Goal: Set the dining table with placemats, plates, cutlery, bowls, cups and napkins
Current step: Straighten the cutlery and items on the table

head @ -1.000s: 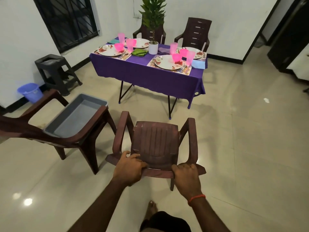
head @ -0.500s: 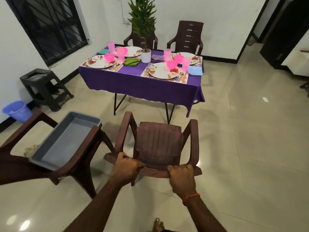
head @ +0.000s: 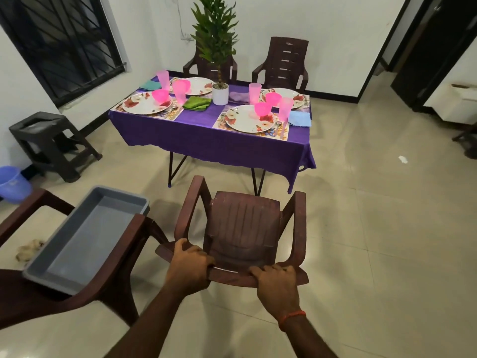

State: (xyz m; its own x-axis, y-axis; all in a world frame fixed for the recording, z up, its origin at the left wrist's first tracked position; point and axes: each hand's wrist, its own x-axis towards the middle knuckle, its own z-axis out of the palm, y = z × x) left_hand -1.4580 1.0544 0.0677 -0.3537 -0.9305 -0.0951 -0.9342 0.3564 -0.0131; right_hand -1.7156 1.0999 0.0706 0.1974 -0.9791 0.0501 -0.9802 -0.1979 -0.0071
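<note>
Table point(head: 206, 143) under a purple cloth stands across the room from the person, and it is laid for 4. Flowered placemats point(head: 219, 122) lie at each seat, each with a white floral plate point(head: 242, 122) on it. Pink bowls point(head: 262, 109) sit on the plates and tall pink cups point(head: 285, 107) stand just beside them. Folded napkins lie near the settings: a green napkin point(head: 197, 103) and a purple napkin point(head: 238, 96) on either side of the middle, a blue napkin point(head: 299, 118) at the right edge and a teal napkin point(head: 149, 85) at the far left. Cutlery beside the near right plate is too small to make out. A potted plant point(head: 220, 93) in a white pot stands at the centre.

Well apart from the table's near edge, a brown plastic chair point(head: 245, 228) faces it. The left hand point(head: 189, 264) and the right hand point(head: 277, 282) both grip the top of its backrest, fingers curled over the rim. A red thread point(head: 291, 316) circles the right wrist.

To the left, a second chair point(head: 116, 267) carries a grey tub point(head: 85, 244) across its armrests. 2 far chairs point(head: 284, 63) stand behind the table. A black stool point(head: 49, 140) and a blue bucket point(head: 11, 183) stand by the left wall.
</note>
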